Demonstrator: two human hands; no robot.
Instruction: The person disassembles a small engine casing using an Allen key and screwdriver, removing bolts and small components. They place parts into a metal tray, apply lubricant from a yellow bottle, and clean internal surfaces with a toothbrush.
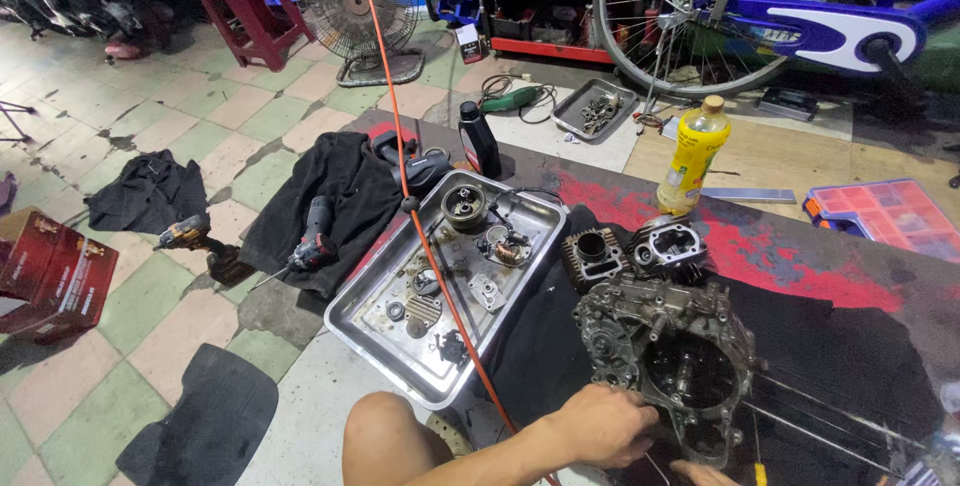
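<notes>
A dark mat (850,346) is covering the floor, and an engine crankcase (668,356) is sitting on it with its open side facing up. Left of it, a steel tray (385,321) is holding small engine parts (gears, covers, a round housing). A cylinder block (592,254) is lying just behind the crankcase. The left hand (598,426) is resting curled against the crankcase's near edge. The right hand (700,472) is barely showing, so I cannot tell its grip.
</notes>
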